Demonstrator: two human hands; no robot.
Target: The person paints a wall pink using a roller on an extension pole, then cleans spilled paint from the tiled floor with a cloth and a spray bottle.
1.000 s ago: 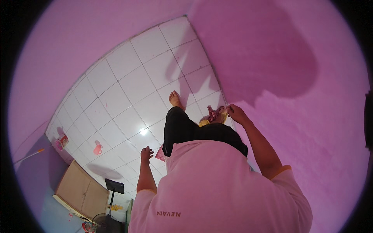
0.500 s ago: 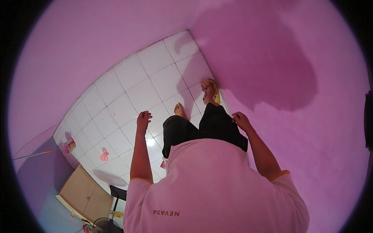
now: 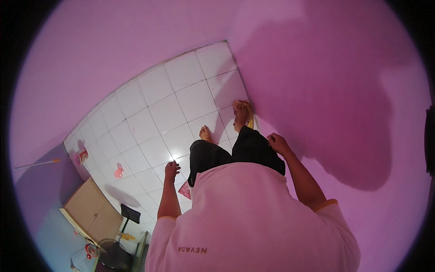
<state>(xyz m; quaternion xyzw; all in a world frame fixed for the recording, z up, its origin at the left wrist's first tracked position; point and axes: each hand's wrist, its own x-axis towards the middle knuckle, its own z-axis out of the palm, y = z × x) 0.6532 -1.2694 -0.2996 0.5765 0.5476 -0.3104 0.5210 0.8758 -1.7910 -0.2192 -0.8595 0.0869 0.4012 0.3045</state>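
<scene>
My left hand (image 3: 172, 169) hangs in the air left of my black trousers, fingers loosely apart, with nothing in it. Beside my other thigh, my right hand (image 3: 277, 143) hangs with its fingers slightly bent; I see nothing in it. Neither hand touches the floor or the wall. One bare foot (image 3: 241, 119) rests on a crumpled cloth (image 3: 250, 119), yellow and reddish, lying along the foot of the right wall. The other bare foot (image 3: 205, 133) stands on the white tiles. Part of the cloth is hidden under the foot.
Pink walls (image 3: 326, 90) meet in a corner ahead. On the tiled floor (image 3: 152, 131) at left are a pink jug-like object (image 3: 118, 171) and a red-and-white bucket (image 3: 81, 156). Behind them stand a beige cabinet (image 3: 88, 211), a dark-topped stand (image 3: 130, 213) and a fan (image 3: 113, 254).
My left hand has dropped back closer to my body. The foot on the cloth has shifted slightly, and the view has turned a little, showing more at the lower left. My right hand has barely moved.
</scene>
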